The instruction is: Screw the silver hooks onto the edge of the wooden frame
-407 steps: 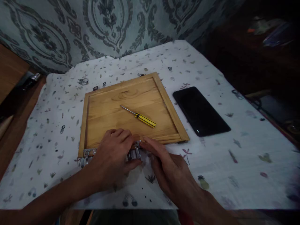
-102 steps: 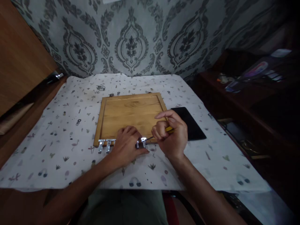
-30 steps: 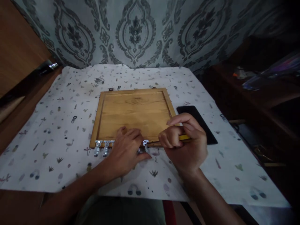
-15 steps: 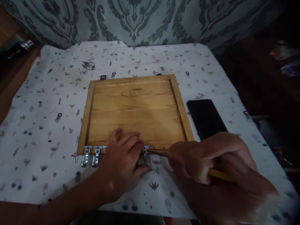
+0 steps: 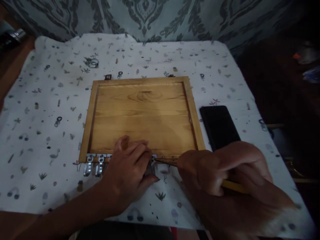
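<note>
The left hand [image 5: 127, 171] and right hand [image 5: 222, 173] are bare (dark lap clothing [image 5: 122, 232] shows dimly below).

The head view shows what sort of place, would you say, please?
Probably a room in a home: a printed tablecloth, an ornate patterned backdrop behind it, and what looks like a phone on it.

Flat black device [image 5: 218, 125] on a white printed cloth [image 5: 66, 110].

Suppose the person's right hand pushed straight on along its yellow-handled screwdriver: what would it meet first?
Leading with the yellow-handled screwdriver, the right hand would probably meet the silver metal hook beside the left hand first; they may be touching, but depth is unclear.
</note>
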`<state>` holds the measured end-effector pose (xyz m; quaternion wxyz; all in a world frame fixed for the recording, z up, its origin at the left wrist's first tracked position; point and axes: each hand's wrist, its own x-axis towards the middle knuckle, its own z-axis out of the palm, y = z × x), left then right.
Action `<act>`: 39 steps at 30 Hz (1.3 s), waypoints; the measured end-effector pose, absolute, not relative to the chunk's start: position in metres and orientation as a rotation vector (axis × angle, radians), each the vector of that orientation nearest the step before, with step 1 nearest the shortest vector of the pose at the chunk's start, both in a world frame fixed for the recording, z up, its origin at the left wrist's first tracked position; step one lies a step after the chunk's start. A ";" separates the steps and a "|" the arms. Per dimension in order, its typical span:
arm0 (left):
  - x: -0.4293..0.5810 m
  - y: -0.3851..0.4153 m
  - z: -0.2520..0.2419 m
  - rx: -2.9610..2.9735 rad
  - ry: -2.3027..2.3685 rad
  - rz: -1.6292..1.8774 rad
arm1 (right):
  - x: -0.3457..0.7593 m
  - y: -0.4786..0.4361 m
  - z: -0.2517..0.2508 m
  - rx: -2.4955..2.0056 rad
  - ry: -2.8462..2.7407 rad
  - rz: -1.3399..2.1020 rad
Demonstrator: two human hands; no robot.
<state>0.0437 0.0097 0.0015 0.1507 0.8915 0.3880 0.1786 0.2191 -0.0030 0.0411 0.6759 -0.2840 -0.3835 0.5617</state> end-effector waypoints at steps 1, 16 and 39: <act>0.044 0.009 0.002 2.556 1.119 0.496 | 0.218 -0.002 0.042 -0.633 -0.864 1.258; 0.036 0.014 0.012 2.528 1.110 0.393 | 0.210 -0.004 0.038 -0.698 -0.841 1.174; 0.023 0.005 0.018 2.583 1.242 0.297 | 0.212 0.006 0.029 -0.611 -0.909 1.187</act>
